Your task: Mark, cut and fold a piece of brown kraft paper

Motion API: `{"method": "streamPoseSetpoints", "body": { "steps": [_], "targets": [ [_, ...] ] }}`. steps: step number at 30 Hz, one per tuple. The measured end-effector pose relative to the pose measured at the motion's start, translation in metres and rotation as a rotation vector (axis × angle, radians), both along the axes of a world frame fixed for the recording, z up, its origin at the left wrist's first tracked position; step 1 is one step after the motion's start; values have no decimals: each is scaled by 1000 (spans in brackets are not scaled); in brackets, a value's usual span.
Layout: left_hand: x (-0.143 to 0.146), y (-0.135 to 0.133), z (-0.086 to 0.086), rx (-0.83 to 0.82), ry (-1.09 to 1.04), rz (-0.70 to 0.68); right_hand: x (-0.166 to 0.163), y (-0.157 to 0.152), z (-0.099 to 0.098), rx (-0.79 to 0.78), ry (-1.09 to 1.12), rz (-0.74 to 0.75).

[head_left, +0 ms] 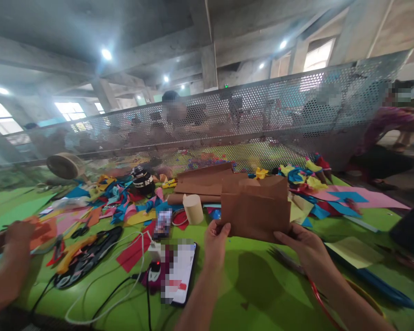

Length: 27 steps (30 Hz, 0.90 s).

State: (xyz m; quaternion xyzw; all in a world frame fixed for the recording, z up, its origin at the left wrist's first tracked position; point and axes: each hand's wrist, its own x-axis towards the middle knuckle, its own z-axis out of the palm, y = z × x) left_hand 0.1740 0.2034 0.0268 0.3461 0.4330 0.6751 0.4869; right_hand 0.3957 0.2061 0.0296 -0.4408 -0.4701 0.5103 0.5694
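Observation:
A brown sheet of paper [255, 214], which looks folded, is held up above the green table. My left hand [216, 241] pinches its lower left corner, thumb in front. The lower right corner is pinched by my right hand [303, 243]; the fingers behind the paper are hidden. Under my right wrist lie scissors [286, 259] with red handles, partly covered by the arm. More brown paper [202, 184] is stacked just behind the held sheet. A roll of cream tape [193, 209] stands left of it.
A phone [182, 276], a power strip [153, 276] and white cables lie left of my forearm. An orange glue gun [77, 248] rests on a black tray. Coloured paper scraps cover the back. At far left is a co-worker's hand [20, 232]. A perforated metal screen [227, 115] stands behind.

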Motion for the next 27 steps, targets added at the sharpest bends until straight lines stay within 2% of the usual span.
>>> {"method": "streamPoseSetpoints", "body": {
  "steps": [4,7,10,12,15,20,27],
  "targets": [
    [8,-5,1,-9,-194,-45,-2,-2,-1,3,60,-6],
    [19,-11,2,7,-304,-190,-6,-4,-1,-10,99,-7],
    [30,-14,1,-13,-305,-300,-13,-7,2,-19,132,38],
    [36,-15,-1,-49,-307,-301,-16,-10,4,-43,134,70],
    [41,-13,-3,-96,-353,-223,-20,-14,4,-97,102,96],
    [35,-11,2,-107,-381,-185,-19,-18,1,-146,64,134],
    [20,-8,0,-79,-177,-233,-4,-7,2,-61,133,-10]
  ]
}}
